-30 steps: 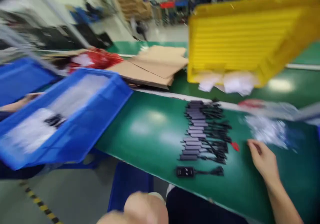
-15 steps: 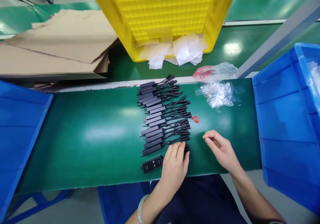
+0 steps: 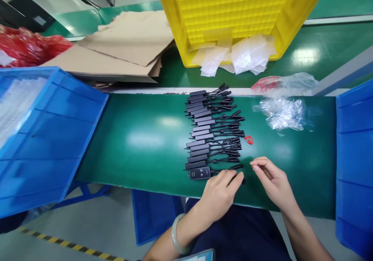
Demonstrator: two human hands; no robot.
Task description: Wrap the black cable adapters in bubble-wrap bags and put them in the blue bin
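Observation:
A row of several black flat modules with bundled black cables (image 3: 211, 130) lies on the green table (image 3: 145, 148). The nearest module (image 3: 200, 173), showing two buttons, lies at the row's near end. My left hand (image 3: 221, 193) rests on the table over this module's cable, its fingers curled around the cable end. My right hand (image 3: 272, 181) lies just to the right, fingers loosely bent, fingertips near the cable tip, nothing visibly in it. A small red piece (image 3: 248, 139) sits right of the row.
Blue bins flank the table, one on the left (image 3: 49, 136) and one on the right (image 3: 354, 163). A tilted yellow crate (image 3: 233, 16) with bubble bags spilling out stands behind. Clear plastic bags (image 3: 282, 113), flat cardboard (image 3: 125, 47) and a red bag (image 3: 26, 49) lie further back.
The view has swung and steadied. The nearest module now lies tucked against the row's end, and my left hand has shifted right along its cable. My right hand stays beside it.

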